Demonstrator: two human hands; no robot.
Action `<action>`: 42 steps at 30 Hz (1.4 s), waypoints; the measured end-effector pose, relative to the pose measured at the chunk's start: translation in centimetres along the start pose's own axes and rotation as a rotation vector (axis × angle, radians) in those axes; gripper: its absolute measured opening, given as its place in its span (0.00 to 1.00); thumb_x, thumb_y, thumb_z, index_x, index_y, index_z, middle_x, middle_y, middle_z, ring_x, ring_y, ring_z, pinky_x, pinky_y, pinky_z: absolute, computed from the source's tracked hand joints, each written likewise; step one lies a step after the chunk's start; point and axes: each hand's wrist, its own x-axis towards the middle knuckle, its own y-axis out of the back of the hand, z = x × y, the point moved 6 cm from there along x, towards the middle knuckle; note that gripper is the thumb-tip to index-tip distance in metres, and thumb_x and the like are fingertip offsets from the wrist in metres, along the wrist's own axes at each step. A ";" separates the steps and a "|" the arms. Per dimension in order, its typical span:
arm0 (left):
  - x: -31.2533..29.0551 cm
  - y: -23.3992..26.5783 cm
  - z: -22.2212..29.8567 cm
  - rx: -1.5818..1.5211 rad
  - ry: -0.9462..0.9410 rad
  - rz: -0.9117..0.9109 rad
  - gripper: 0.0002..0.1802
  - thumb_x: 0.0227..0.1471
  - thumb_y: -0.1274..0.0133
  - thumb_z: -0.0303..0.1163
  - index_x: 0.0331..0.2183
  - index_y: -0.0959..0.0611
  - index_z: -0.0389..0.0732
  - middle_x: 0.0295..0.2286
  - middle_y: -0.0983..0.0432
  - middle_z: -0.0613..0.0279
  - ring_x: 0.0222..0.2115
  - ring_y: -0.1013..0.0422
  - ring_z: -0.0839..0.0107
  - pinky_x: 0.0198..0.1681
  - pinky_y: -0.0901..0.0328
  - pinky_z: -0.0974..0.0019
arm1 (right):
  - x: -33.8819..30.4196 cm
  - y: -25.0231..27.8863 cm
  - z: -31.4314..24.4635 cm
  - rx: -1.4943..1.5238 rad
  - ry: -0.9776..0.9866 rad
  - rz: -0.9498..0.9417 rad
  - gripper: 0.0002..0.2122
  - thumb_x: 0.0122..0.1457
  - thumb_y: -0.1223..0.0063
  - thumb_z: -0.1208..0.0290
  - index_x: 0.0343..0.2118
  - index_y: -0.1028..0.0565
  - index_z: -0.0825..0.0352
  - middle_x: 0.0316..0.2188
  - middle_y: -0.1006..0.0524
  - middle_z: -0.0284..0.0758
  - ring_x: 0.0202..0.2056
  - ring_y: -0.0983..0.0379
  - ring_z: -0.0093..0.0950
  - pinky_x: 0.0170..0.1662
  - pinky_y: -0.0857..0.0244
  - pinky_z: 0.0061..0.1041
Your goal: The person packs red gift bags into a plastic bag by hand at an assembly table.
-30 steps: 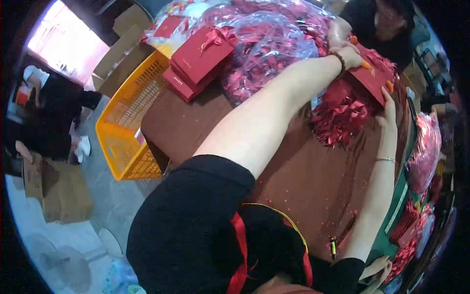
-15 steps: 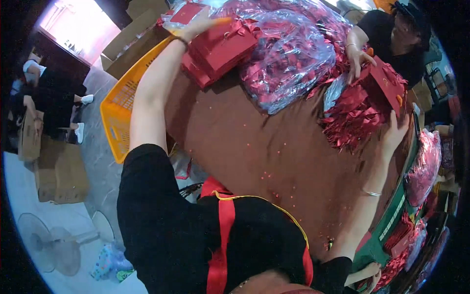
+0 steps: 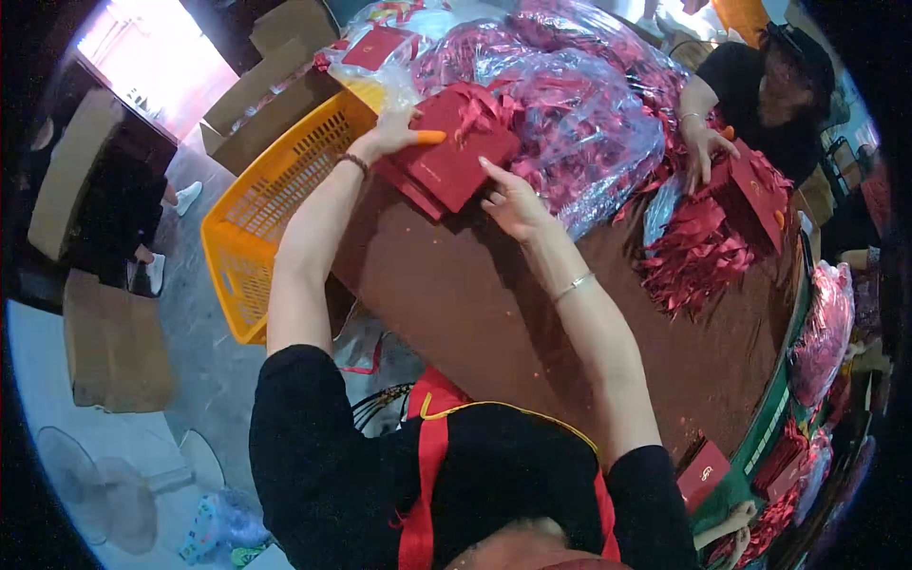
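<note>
A stack of flat red gift bags (image 3: 465, 157) with red ribbons lies at the far middle of the table, and both my hands are on it. My left hand (image 3: 391, 133) grips the stack's left edge, one orange-covered finger lying across the top bag. Around the near right edge my right hand (image 3: 513, 204) is curled, its thumb on the top bag and its other fingers folded beneath. Just right of the stack are clear plastic bags (image 3: 594, 152) filled with red ribboned pieces.
Beside the brown-covered table (image 3: 456, 294), a yellow plastic crate (image 3: 233, 256) stands at left. Across at right, a co-worker's hand (image 3: 708, 152) rests by more red ribboned bags (image 3: 750, 199). Cardboard boxes (image 3: 119, 342) and a fan (image 3: 123, 484) stand on the floor at left.
My right hand has left the red bags at far right and come left to the stack by my left hand. A red bag now shows at the table's near right edge.
</note>
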 end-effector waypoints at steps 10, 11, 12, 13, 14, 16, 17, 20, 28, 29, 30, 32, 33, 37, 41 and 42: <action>1.3 -1.0 -0.4 -0.034 -0.155 0.211 0.58 0.38 0.56 0.68 0.57 0.59 0.39 0.58 0.67 0.46 0.59 0.67 0.52 0.59 0.62 0.57 | 4.4 2.6 0.8 -0.083 0.045 0.193 0.19 0.55 0.54 0.53 0.47 0.33 0.57 0.46 0.31 0.28 0.48 0.37 0.27 0.50 0.47 0.41; 2.8 -1.8 -2.0 -0.184 0.063 0.105 0.54 0.42 0.61 0.66 0.57 0.58 0.36 0.57 0.64 0.46 0.59 0.67 0.55 0.59 0.63 0.58 | 4.3 3.0 0.4 -0.083 0.075 0.203 0.20 0.55 0.56 0.50 0.47 0.34 0.54 0.48 0.32 0.27 0.49 0.39 0.26 0.50 0.50 0.46; 5.1 -2.7 -2.0 -0.353 0.208 0.038 0.53 0.44 0.62 0.66 0.57 0.56 0.34 0.56 0.56 0.45 0.58 0.59 0.57 0.58 0.60 0.59 | 4.4 5.2 -0.3 -0.100 0.088 0.252 0.20 0.55 0.56 0.50 0.47 0.34 0.54 0.48 0.33 0.27 0.49 0.39 0.26 0.50 0.50 0.45; 4.1 -1.7 -9.4 -0.321 0.237 0.086 0.53 0.44 0.62 0.66 0.57 0.56 0.34 0.56 0.56 0.45 0.58 0.59 0.57 0.58 0.60 0.59 | 4.2 2.5 0.8 -0.103 0.067 0.202 0.21 0.55 0.56 0.50 0.48 0.35 0.55 0.48 0.33 0.27 0.49 0.39 0.26 0.50 0.50 0.45; -0.6 7.8 -17.6 -0.787 0.344 0.087 0.47 0.46 0.65 0.65 0.53 0.41 0.33 0.52 0.43 0.46 0.54 0.48 0.58 0.55 0.53 0.59 | 1.9 -6.7 4.1 -0.089 -0.011 0.040 0.20 0.55 0.57 0.51 0.48 0.35 0.56 0.48 0.32 0.28 0.49 0.38 0.28 0.50 0.48 0.43; 7.6 -1.7 -9.8 -0.448 0.333 0.047 0.40 0.49 0.68 0.64 0.29 0.21 0.35 0.27 0.25 0.60 0.30 0.31 0.70 0.40 0.39 0.70 | 5.1 3.9 0.2 -0.059 0.168 0.129 0.20 0.56 0.58 0.52 0.48 0.36 0.56 0.47 0.32 0.29 0.48 0.37 0.29 0.50 0.46 0.42; 7.2 -2.4 -9.7 -0.379 0.333 0.209 0.39 0.49 0.68 0.64 0.26 0.20 0.36 0.25 0.26 0.63 0.27 0.32 0.72 0.37 0.39 0.72 | 4.6 3.3 0.6 -0.041 0.140 0.169 0.20 0.57 0.58 0.53 0.49 0.36 0.57 0.47 0.32 0.30 0.48 0.37 0.30 0.50 0.45 0.42; 4.1 0.0 -10.7 -0.266 0.215 0.214 0.37 0.49 0.68 0.65 0.28 0.20 0.40 0.25 0.27 0.68 0.27 0.33 0.79 0.34 0.40 0.76 | 3.4 -0.1 1.9 0.016 0.061 0.128 0.19 0.57 0.57 0.55 0.49 0.36 0.58 0.48 0.32 0.30 0.48 0.36 0.29 0.50 0.44 0.41; -4.8 -1.8 1.5 -0.996 0.313 -0.257 0.37 0.49 0.63 0.63 0.46 0.28 0.40 0.41 0.29 0.63 0.43 0.35 0.73 0.47 0.41 0.70 | 3.6 1.3 0.7 0.082 0.129 0.092 0.18 0.57 0.56 0.59 0.48 0.36 0.61 0.46 0.31 0.32 0.46 0.34 0.30 0.49 0.40 0.39; -4.9 -1.5 1.4 -0.992 0.313 -0.255 0.37 0.49 0.63 0.63 0.46 0.28 0.40 0.41 0.29 0.63 0.43 0.35 0.73 0.47 0.41 0.70 | 3.6 1.2 0.5 0.088 0.128 0.104 0.18 0.58 0.57 0.61 0.48 0.37 0.63 0.45 0.31 0.33 0.45 0.33 0.30 0.48 0.39 0.37; -4.9 -0.6 2.3 -0.878 0.169 -0.183 0.36 0.49 0.59 0.60 0.49 0.32 0.40 0.45 0.33 0.62 0.45 0.36 0.72 0.48 0.42 0.69 | 3.4 1.2 0.4 0.095 0.127 0.123 0.17 0.59 0.57 0.63 0.49 0.37 0.64 0.45 0.31 0.34 0.44 0.33 0.30 0.47 0.38 0.35; -5.3 -0.1 3.6 -0.801 0.159 -0.160 0.40 0.47 0.49 0.48 0.55 0.45 0.40 0.55 0.50 0.57 0.51 0.44 0.69 0.51 0.45 0.67 | 3.8 1.6 0.0 0.089 0.180 0.109 0.17 0.58 0.57 0.64 0.49 0.37 0.64 0.44 0.30 0.34 0.43 0.32 0.29 0.46 0.37 0.34; -5.5 1.0 2.7 -0.782 0.089 -0.134 0.41 0.45 0.48 0.45 0.55 0.47 0.39 0.55 0.53 0.56 0.53 0.47 0.68 0.52 0.47 0.67 | 3.7 0.7 0.1 0.069 0.206 0.098 0.17 0.58 0.57 0.64 0.49 0.37 0.65 0.44 0.30 0.33 0.43 0.32 0.29 0.46 0.36 0.33; -5.3 -0.3 5.7 -0.918 0.134 -0.262 0.41 0.45 0.48 0.39 0.56 0.48 0.38 0.56 0.56 0.59 0.57 0.57 0.70 0.56 0.54 0.69 | 3.9 2.6 -0.1 -0.004 0.246 0.048 0.15 0.59 0.59 0.63 0.47 0.36 0.64 0.44 0.30 0.36 0.43 0.32 0.30 0.46 0.35 0.33; -4.9 -2.1 1.6 -1.055 0.267 -0.213 0.23 0.44 0.48 0.38 0.43 0.31 0.42 0.36 0.29 0.62 0.37 0.31 0.70 0.43 0.37 0.68 | 3.9 2.6 0.7 -0.247 0.445 0.084 0.20 0.58 0.57 0.64 0.51 0.40 0.67 0.48 0.34 0.36 0.48 0.39 0.27 0.52 0.46 0.29; -7.2 -2.1 5.5 -1.083 0.386 -0.160 0.24 0.44 0.46 0.40 0.43 0.29 0.42 0.33 0.28 0.61 0.34 0.30 0.67 0.40 0.35 0.67 | 3.5 2.9 1.3 -0.234 0.352 0.177 0.20 0.58 0.56 0.65 0.51 0.40 0.66 0.48 0.35 0.33 0.47 0.39 0.27 0.51 0.45 0.29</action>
